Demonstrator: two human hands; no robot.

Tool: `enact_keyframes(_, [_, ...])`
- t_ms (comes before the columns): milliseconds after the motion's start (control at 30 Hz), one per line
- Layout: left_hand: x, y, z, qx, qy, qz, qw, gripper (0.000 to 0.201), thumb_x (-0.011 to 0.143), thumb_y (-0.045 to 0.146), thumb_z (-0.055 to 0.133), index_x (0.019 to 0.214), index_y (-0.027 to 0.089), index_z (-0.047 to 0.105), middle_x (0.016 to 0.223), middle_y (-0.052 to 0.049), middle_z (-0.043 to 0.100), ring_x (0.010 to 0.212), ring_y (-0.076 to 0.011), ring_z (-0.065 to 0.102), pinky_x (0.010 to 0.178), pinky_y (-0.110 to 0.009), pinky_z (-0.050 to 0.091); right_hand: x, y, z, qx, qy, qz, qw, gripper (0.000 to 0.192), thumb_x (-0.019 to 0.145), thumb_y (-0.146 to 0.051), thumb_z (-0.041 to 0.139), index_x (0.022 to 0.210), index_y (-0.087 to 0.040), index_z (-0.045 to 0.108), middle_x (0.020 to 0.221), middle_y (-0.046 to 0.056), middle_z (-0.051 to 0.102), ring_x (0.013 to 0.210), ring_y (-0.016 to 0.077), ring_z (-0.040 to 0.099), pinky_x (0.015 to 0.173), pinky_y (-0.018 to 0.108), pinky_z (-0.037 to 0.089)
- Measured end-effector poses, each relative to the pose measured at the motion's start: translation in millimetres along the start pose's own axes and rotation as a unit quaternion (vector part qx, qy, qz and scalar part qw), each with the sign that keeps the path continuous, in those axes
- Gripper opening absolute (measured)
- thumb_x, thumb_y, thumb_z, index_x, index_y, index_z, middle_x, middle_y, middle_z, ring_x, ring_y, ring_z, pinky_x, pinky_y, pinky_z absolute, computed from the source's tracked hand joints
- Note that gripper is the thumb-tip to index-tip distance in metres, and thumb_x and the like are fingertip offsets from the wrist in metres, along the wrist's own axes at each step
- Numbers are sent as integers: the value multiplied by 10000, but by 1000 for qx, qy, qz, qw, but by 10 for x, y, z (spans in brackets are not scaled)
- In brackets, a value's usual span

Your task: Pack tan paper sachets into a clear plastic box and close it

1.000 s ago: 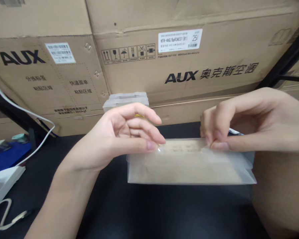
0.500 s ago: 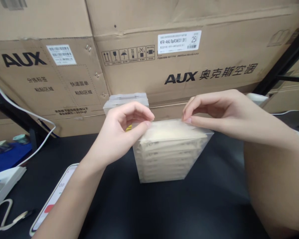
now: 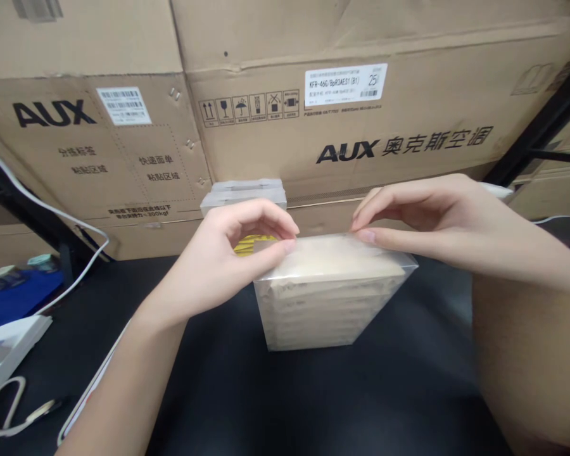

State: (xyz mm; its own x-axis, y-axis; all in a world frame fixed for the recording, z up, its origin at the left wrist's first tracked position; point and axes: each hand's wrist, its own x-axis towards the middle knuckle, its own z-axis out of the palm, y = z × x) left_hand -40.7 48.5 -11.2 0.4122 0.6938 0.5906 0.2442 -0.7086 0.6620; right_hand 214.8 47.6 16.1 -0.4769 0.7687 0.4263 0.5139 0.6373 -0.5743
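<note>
Head view: we pinch the top edge of a clear plastic bag [image 3: 323, 297] of beige packets, upright on the black tabletop [image 3: 275, 405], left hand [image 3: 228, 259] and right hand [image 3: 422, 221] arched, fingers pressed together on its corners, before AUX cardboard boxes [image 3: 361, 126].

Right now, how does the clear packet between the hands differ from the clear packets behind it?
The front packet stands upright on the black table, pinched at its top by the left hand and right hand; the rear packets lie flat, stacked and untouched against the cardboard box. Both look like clear plastic.
</note>
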Motion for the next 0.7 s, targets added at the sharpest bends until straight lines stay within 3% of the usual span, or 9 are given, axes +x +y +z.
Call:
enact_keyframes(200, [-52,78,-108,66,-22,3,998,126,803,238,744,926,222,724,941,14,736,928,-143,683,862,-230,534,-43,-34,-42,-31,-14,-17,999,112,850,-331,707,869,-222,728,856,-3,721,772,125,629,666,226,483])
enact_keyframes(467, [-83,129,-154,100,-43,-2,994,210,776,309,774,970,242,732,988,23,747,973,-156,688,898,-230,534,-60,-2,-87,-52,-12,-61,997,193,786,-409,758,890,-247,745,895,-5,752,810,156,679,697,246,542])
enact_keyframes(700, [-72,98,-154,94,-33,5,995,219,774,323,777,973,240,744,992,-8,750,974,-185,694,899,-269,542,-74,-50,-73,-44,-7,-34,998,134,818,-319,742,888,-206,752,912,30,757,819,163,679,696,246,534])
